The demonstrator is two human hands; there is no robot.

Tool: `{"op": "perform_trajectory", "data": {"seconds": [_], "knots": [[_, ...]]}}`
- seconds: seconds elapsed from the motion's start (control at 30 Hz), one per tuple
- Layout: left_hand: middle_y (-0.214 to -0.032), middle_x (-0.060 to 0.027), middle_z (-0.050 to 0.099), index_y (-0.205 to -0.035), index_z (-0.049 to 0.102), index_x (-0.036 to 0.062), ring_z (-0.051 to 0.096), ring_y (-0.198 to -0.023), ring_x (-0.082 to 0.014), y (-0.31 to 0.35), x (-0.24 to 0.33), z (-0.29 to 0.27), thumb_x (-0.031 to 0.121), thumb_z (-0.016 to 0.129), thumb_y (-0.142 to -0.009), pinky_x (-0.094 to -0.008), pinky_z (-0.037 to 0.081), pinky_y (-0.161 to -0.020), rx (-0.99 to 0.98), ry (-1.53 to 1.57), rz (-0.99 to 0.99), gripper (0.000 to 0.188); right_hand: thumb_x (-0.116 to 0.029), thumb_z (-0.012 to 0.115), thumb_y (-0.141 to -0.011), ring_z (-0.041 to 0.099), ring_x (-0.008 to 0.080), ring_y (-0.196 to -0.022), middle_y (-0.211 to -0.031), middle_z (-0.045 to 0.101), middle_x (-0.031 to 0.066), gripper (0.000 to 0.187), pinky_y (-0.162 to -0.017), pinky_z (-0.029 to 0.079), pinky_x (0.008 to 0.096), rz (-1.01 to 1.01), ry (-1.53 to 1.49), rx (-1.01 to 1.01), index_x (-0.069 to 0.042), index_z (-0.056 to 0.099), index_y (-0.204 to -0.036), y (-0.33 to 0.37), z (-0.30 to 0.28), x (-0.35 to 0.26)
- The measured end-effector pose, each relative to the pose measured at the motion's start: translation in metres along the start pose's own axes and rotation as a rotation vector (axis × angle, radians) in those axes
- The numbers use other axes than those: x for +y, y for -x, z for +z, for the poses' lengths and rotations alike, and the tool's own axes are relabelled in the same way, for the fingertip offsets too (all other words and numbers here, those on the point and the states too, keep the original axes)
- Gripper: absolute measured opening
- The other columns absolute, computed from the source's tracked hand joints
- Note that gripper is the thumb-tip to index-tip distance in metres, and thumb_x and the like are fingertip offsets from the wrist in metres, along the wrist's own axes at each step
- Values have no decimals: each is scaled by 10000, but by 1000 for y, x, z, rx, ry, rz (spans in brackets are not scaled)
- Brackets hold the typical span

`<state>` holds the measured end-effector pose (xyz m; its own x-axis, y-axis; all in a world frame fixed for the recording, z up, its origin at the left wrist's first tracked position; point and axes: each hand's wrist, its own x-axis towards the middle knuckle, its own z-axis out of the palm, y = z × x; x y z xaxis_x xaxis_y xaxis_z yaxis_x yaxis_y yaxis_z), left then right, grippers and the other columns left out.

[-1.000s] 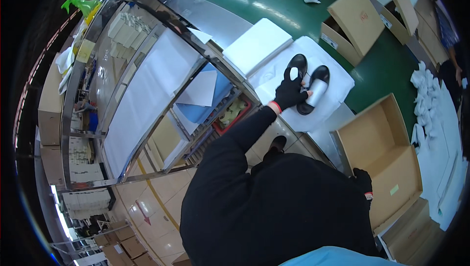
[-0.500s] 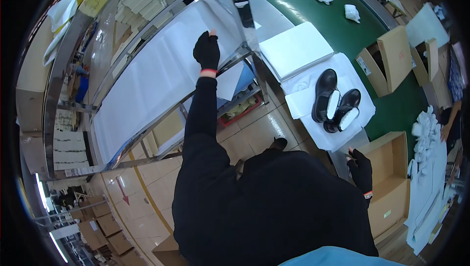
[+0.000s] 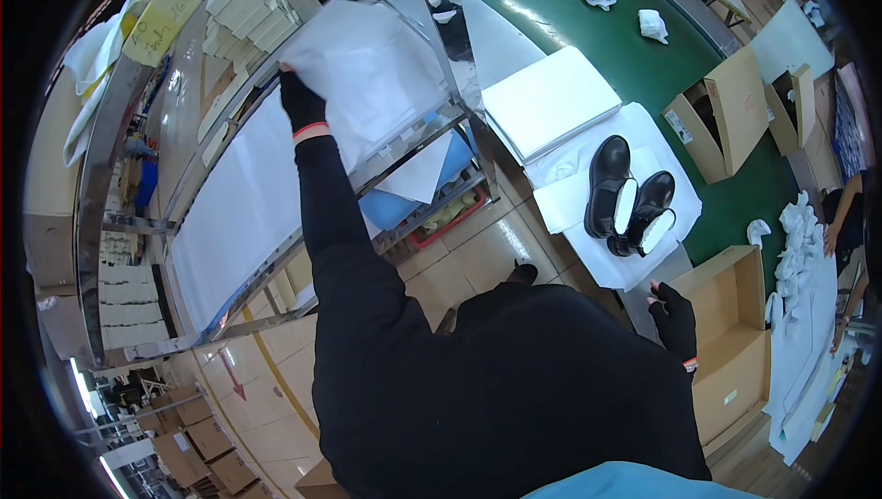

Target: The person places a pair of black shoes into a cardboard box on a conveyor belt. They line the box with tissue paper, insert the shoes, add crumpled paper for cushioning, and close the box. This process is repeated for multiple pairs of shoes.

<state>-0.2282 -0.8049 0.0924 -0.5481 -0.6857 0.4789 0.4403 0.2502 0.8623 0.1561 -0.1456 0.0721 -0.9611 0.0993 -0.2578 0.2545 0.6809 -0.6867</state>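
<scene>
My left hand, in a black fingerless glove, pinches the edge of a thin white paper sheet. The sheet is raised and rumpled to the right of the hand, above a flat layer of white paper on the metal rack. My right hand, gloved alike, hangs beside an open cardboard box, its fingers loosely bent and apart with nothing seen in them. Ahead of it, a pair of black leather shoes with white pieces at their openings lies on white paper.
A white stack lies beyond the shoes, near the green conveyor belt. Brown boxes and white wrapped bundles rest on the belt. The rack's metal frame rises beside my left arm. Another person's arm is at far right.
My left hand has moved left across the rack, and the white sheet now lifts and creases beside it. My right hand stays almost where it was.
</scene>
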Motion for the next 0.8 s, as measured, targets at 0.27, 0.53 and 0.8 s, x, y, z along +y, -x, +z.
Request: {"op": "perform_trajectory", "data": {"seconds": [0.27, 0.53, 0.8], "knots": [[-1075, -145, 646, -1129, 609, 4, 610, -981, -232, 95, 117, 62, 286, 552, -913, -328, 457, -873, -498, 402, -154, 360, -230, 568, -933, 644, 229, -947, -1031, 672, 128, 372, -832, 496, 305, 76, -532, -115, -23, 573, -1241, -16, 9, -30], [-1090, -140, 633, -1184, 591, 12, 600, -1005, -231, 296, 174, 113, 275, 600, -879, -326, 446, -892, -1772, 574, -197, 403, -491, 615, -867, 586, 232, -1031, -1236, 554, 116, 766, -886, 476, 380, -16, -1354, -499, -101, 310, -1452, -87, 53, -86], [-786, -70, 664, -909, 632, -6, 634, -765, -147, 192, 177, 91, 325, 536, -943, -291, 493, -748, -1541, 343, -252, 347, 91, 548, -812, 572, 98, -855, -930, 625, 15, 218, -760, 449, 253, -306, -692, -132, -20, 621, -984, -107, 40, -93]]}}
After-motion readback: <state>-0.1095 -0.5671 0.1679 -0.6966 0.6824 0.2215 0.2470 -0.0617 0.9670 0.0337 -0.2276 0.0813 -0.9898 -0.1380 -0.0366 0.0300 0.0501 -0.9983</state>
